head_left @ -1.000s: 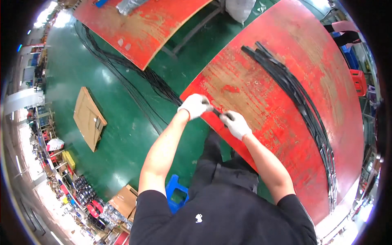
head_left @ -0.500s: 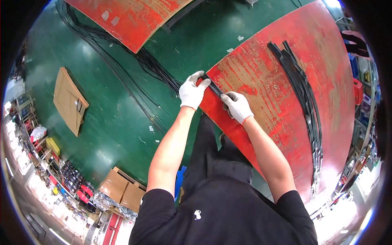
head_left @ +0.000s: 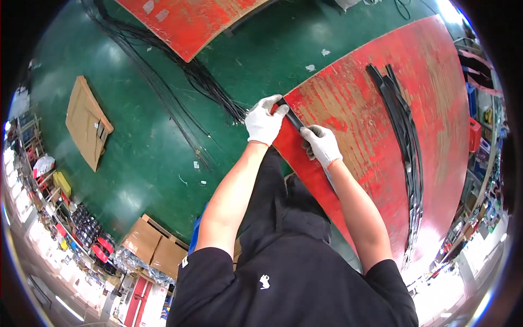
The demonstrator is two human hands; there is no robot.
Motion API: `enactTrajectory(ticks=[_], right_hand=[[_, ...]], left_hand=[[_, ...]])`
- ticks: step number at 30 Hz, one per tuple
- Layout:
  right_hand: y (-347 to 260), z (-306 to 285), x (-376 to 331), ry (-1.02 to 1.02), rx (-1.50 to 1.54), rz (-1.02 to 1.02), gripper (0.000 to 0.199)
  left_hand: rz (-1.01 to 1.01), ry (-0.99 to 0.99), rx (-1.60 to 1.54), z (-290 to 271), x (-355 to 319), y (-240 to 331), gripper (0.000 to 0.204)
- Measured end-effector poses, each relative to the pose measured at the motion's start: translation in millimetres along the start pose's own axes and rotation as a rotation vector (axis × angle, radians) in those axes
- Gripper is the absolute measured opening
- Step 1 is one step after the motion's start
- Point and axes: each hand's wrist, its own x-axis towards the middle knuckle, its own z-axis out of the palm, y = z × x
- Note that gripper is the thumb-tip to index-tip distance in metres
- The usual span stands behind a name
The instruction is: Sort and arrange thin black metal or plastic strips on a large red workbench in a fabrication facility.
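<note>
From the head view, the person stands at the corner of a large red worktop, its paint worn and scratched pale in streaks. Both hands wear white knit gloves. The left hand sits at the worktop's near corner, its fingers closed round the upper end of a short black strip. The right hand lies just beside it on the worktop's edge, its fingers curled and clamped on the strip's lower end. The strip lies slanted between the two hands, right at the edge of the red surface, and only its middle stretch shows between the gloves.

Further across the worktop, well apart from the hands, a bundle of long black strips runs lengthwise toward the far right end, fanned a little at its upper end.

Below the worktop's corner lies a green floor. A loose spread of thin black cables trails over it from the upper left toward the left hand's side, ending near the corner. A second red board shows at the top of the view. A flat piece of brown cardboard lies on the floor at the left, and brown cartons stand near the lower left, beside cluttered shelves at the rim. The person wears a black top, with bare forearms reaching up from the lower edge.
</note>
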Motion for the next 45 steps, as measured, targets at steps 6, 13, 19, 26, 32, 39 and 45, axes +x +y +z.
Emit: enactTrajectory(ticks=[6, 13, 19, 26, 32, 39, 45], right_hand=[[35.7, -15.2, -29.8, 0.41, -0.575, -0.385, 0.034], [99.8, -34.8, -83.2, 0.448, -1.081, -0.85, 0.059], [139.7, -19.9, -106.3, 0.24, -1.306, -0.803, 0.071], [141.3, -9.5, -134.1, 0.361, -1.222, -0.84, 0.064], [175.4, -26.4, -190.6, 0.459, -0.948, -0.881, 0.048], [281.5, -68.4, -258.3, 0.714, -0.718, -0.638, 0.039], [362.4, -44.3, -287.1, 1.096, -0.363, -0.32, 0.035]], left_hand=[[0.047, 0.062, 0.072, -0.1, -0.7, -1.1, 0.035], [-0.003, 0.034, 0.128, -7.1, -3.8, 6.2, 0.038], [-0.035, -0.001, 0.115, -8.2, -4.7, 5.0, 0.042], [-0.079, -0.09, 0.115, -23.3, -2.6, 16.8, 0.043], [-0.095, -0.202, 0.068, -33.2, -9.0, 45.9, 0.046], [0.102, -0.186, 0.004, 5.0, -9.5, 28.3, 0.045], [0.106, -0.172, 0.009, 9.1, 38.5, -10.5, 0.043]])
